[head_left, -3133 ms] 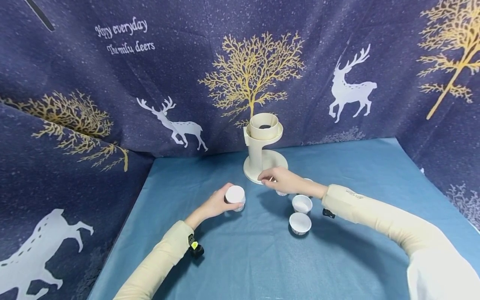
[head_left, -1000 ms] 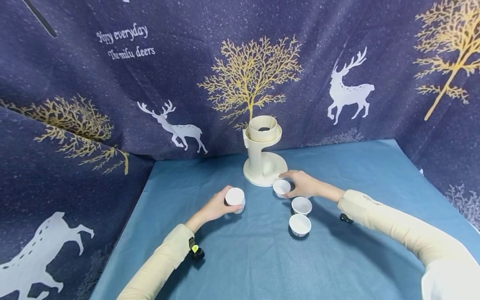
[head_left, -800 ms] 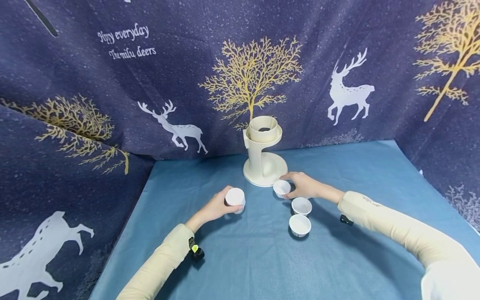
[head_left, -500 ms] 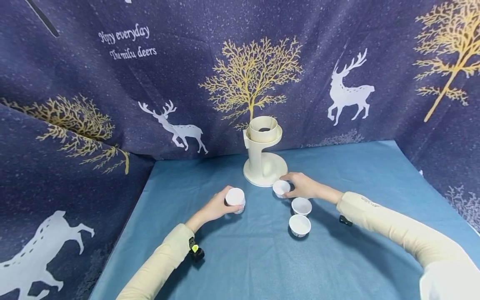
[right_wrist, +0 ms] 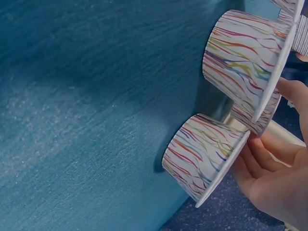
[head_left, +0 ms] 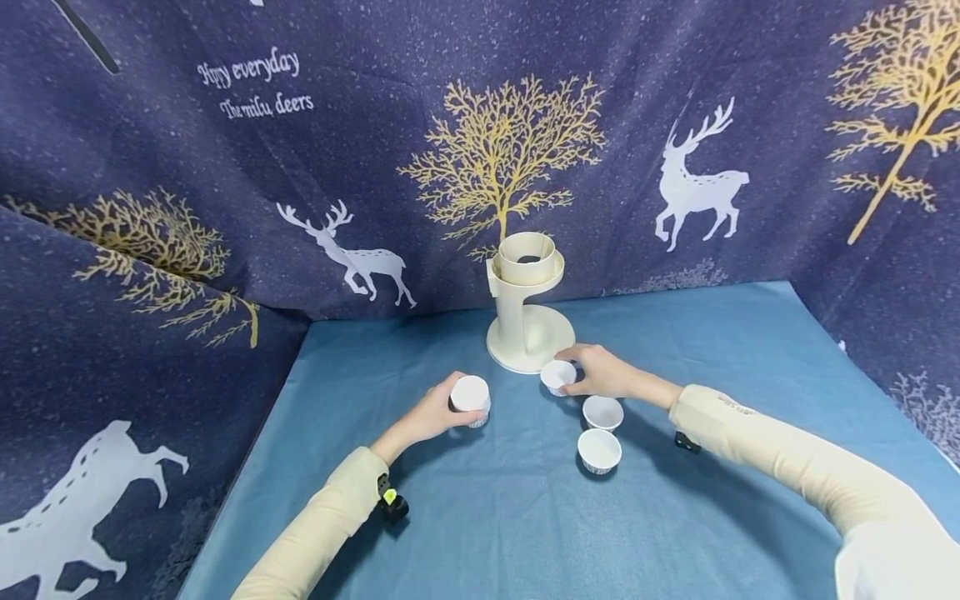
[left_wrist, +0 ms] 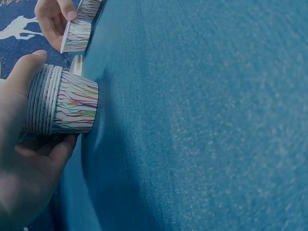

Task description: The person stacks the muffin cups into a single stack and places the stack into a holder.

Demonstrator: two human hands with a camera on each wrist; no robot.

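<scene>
My left hand (head_left: 431,410) grips a nested stack of paper cups (head_left: 470,396) just above or on the blue cloth; I cannot tell which. In the left wrist view, that stack (left_wrist: 62,101) shows white rims and wavy coloured lines, with thumb and fingers round it. My right hand (head_left: 603,372) holds a single paper cup (head_left: 557,378), mouth up, beside the round base of a cream stand (head_left: 512,321). In the right wrist view, the held cup (right_wrist: 255,113) is partly hidden behind a nearer cup (right_wrist: 250,62).
Two upright paper cups, one behind (head_left: 603,412) and one in front (head_left: 599,451), stand on the cloth below my right hand. Another cup (right_wrist: 207,159) shows in the right wrist view. A wide cream cylinder (head_left: 527,258) sits in the stand's ring. Printed fabric hangs behind.
My right hand has left the front of the stand's base and moved right to hold a cup. In the latest frames that cup has shifted slightly left. The left hand stays put.
</scene>
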